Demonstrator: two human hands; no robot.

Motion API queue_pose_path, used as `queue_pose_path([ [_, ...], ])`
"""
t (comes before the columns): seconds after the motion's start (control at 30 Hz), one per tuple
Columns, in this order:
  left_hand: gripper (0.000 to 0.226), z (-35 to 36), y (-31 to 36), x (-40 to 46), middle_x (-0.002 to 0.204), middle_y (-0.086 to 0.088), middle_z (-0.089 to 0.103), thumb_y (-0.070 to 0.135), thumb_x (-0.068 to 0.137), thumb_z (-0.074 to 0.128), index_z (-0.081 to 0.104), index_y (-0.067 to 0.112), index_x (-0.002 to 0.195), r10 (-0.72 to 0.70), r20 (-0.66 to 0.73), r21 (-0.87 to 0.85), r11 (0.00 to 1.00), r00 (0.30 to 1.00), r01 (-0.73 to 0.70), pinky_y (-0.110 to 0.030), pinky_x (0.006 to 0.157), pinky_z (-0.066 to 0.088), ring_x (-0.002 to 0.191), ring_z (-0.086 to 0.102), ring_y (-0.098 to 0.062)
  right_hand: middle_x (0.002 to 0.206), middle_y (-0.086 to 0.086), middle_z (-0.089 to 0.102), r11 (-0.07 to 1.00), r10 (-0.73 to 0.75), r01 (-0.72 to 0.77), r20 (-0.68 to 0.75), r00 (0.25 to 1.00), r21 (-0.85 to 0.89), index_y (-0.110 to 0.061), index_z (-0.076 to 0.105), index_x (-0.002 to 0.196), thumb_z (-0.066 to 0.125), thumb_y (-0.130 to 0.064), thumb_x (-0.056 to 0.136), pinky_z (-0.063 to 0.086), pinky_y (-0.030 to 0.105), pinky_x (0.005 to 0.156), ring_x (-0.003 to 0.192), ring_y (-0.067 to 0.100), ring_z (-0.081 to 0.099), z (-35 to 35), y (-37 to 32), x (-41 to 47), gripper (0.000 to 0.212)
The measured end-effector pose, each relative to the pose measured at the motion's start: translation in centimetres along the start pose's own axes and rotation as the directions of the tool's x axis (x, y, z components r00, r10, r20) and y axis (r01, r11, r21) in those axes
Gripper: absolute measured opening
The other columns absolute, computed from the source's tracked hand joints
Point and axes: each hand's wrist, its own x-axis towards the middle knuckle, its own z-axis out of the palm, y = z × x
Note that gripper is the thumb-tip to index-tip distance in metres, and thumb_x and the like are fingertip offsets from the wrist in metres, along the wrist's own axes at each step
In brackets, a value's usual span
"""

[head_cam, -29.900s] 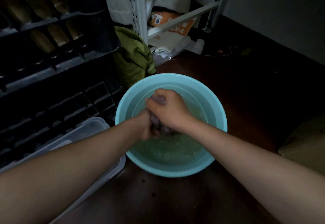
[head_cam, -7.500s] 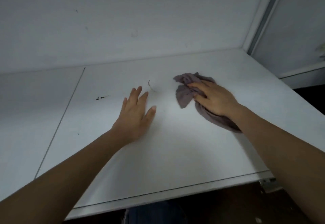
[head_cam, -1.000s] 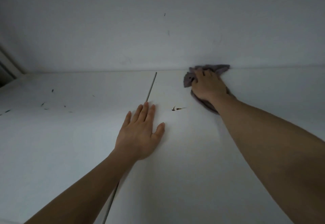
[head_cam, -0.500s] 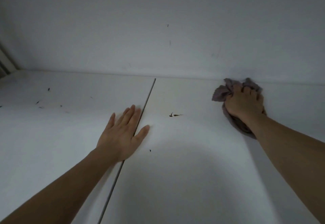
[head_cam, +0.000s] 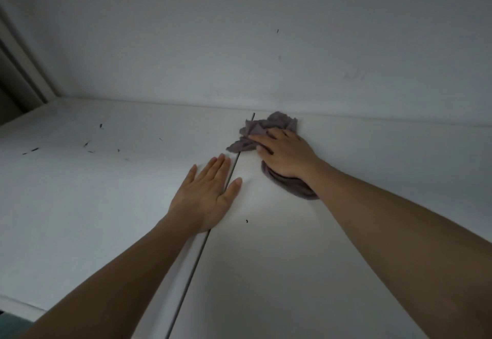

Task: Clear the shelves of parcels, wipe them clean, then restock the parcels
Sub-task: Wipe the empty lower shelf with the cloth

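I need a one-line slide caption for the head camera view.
Right hand presses a crumpled grey-purple cloth on the white shelf; left hand rests flat.

The white shelf (head_cam: 80, 219) lies open to the left and near, only small dark specks (head_cam: 87, 143) far left. The back wall (head_cam: 239, 45) closes the far side; the crumpled cloth (head_cam: 266, 128) sits against it, just right of the seam (head_cam: 202, 243)
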Motion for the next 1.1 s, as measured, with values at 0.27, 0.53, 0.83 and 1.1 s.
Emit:
queue_pose_path([
  [0.27,0.079,0.8,-0.2,0.2,0.161,0.013,-0.013,0.069,0.088,-0.005,-0.009,0.026,0.154,0.003,-0.053,-0.012,1.0,0.999,-0.003,-0.033,0.121,-0.009,0.145,-0.016,0.001,0.15,0.022,0.029,0.84,0.53,-0.541,-0.156,0.834,-0.036,-0.016,0.033,0.146,0.029,-0.03,0.101,0.014,0.05,0.118,0.14,0.039,0.022,-0.8,6.6,1.3,0.047],
  [0.53,0.067,0.3,-0.1,0.3,0.161,0.014,-0.013,0.059,0.097,0.004,-0.008,0.028,0.154,0.02,-0.023,-0.024,0.999,1.0,-0.021,-0.033,0.12,-0.01,0.144,-0.016,0.002,0.156,0.005,0.03,0.991,0.12,-0.117,-0.042,0.992,0.057,-0.033,0.038,0.148,0.025,-0.034,0.105,0.021,0.045,0.117,0.142,0.031,0.025,1.2,-3.1,7.8,0.045],
  [0.83,0.068,0.7,-0.2,0.3,0.161,0.014,-0.01,0.059,0.096,0.004,-0.004,0.027,0.155,0.001,-0.047,-0.049,0.999,0.999,-0.003,-0.032,0.121,-0.009,0.145,-0.014,0.003,0.151,0.011,0.038,0.93,0.364,-0.365,-0.216,0.906,0.038,-0.025,0.044,0.143,0.03,-0.026,0.101,0.028,0.053,0.112,0.138,0.032,0.035,-0.6,10.8,2.3,0.045],
  [1.1,0.064,0.8,-0.4,0.5,0.162,0.011,0.0,0.056,0.099,0.008,0.006,0.025,0.156,0.001,-0.079,-0.064,0.998,0.997,-0.007,-0.031,0.12,-0.006,0.147,-0.005,-0.001,0.148,0.004,0.044,0.993,0.073,-0.059,-0.135,0.988,0.106,-0.03,0.049,0.143,0.037,-0.021,0.1,0.031,0.038,0.112,0.138,0.024,0.039,1.0,2.7,1.7,0.046],
])
